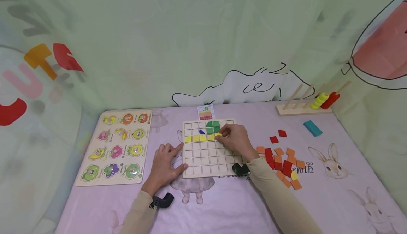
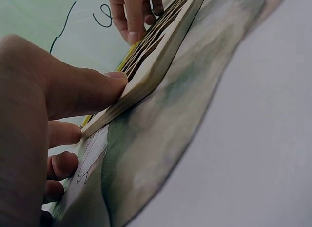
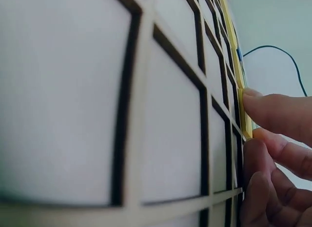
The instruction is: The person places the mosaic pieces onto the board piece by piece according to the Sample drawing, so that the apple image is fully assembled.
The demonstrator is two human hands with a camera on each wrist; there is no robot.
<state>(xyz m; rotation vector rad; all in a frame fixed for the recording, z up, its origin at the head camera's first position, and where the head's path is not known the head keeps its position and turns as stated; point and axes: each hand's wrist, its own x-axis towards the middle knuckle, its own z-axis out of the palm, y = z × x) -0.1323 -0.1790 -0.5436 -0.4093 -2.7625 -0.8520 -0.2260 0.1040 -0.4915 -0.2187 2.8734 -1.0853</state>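
Your right hand [image 1: 236,140] pinches thin, flat, bright yellow tile [image 3: 246,122] between fingers, at right end of yellow row [image 1: 195,138] on pale wooden grid board [image 1: 206,162]. Your left hand [image 1: 163,165]: fingers spread apart, thumb and forefinger touching board's left edge.

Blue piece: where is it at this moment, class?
Near the middle of the head view, the blue piece lies on the grid board, left of the green pieces and just above the yellow row.
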